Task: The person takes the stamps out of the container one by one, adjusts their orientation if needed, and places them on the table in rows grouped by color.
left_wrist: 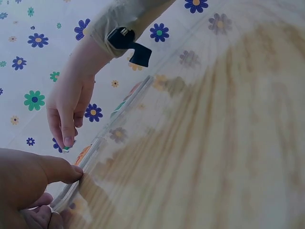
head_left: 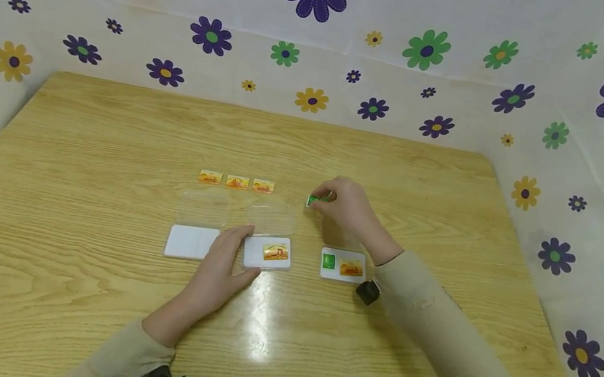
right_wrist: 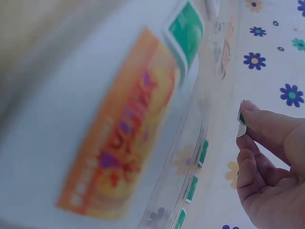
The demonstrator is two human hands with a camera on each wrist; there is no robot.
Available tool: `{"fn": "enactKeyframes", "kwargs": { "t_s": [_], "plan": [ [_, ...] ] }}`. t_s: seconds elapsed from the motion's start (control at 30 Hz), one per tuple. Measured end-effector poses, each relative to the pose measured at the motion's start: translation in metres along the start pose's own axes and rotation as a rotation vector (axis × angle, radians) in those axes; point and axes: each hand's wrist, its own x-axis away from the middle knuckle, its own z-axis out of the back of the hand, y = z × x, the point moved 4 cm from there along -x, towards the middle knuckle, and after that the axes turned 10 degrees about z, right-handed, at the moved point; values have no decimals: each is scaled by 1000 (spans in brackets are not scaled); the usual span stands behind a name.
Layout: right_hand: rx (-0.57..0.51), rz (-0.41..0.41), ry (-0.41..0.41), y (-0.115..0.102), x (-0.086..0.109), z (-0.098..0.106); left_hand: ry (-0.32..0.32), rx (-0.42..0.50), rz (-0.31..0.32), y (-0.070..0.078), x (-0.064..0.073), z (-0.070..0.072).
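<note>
My right hand [head_left: 346,205] pinches a small green piece with a white edge [right_wrist: 242,118] between thumb and fingertips, above the table behind the right-hand case. My left hand [head_left: 221,261] holds the middle clear plastic case [head_left: 252,253] by its edges, thumb at the front. On that case's white insert lies an orange-yellow picture piece [head_left: 276,252]. The right-hand case [head_left: 341,277] bears a green square [head_left: 329,261] on the left and an orange-yellow picture piece [head_left: 351,268] beside it. The left-hand case [head_left: 185,241] shows bare white, partly behind my left fingers. All three clear lids lie folded back.
Three orange-yellow picture pieces [head_left: 237,182] lie in a row behind the left and middle cases. Several green pieces [right_wrist: 191,189] show through the right-hand lid in the right wrist view. A flowered cloth [head_left: 246,11] rises behind the wooden table [head_left: 110,140].
</note>
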Motion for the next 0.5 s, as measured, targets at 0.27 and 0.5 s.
{"fn": "enactKeyframes", "kwargs": {
  "t_s": [0.27,0.5],
  "plan": [
    [53,-4,-39,10,-19,-1,-3,4,7,-1,0,0],
    [53,-24,-62,16,-27,-5,2,-2,3,-2,0,0]
  ]
}}
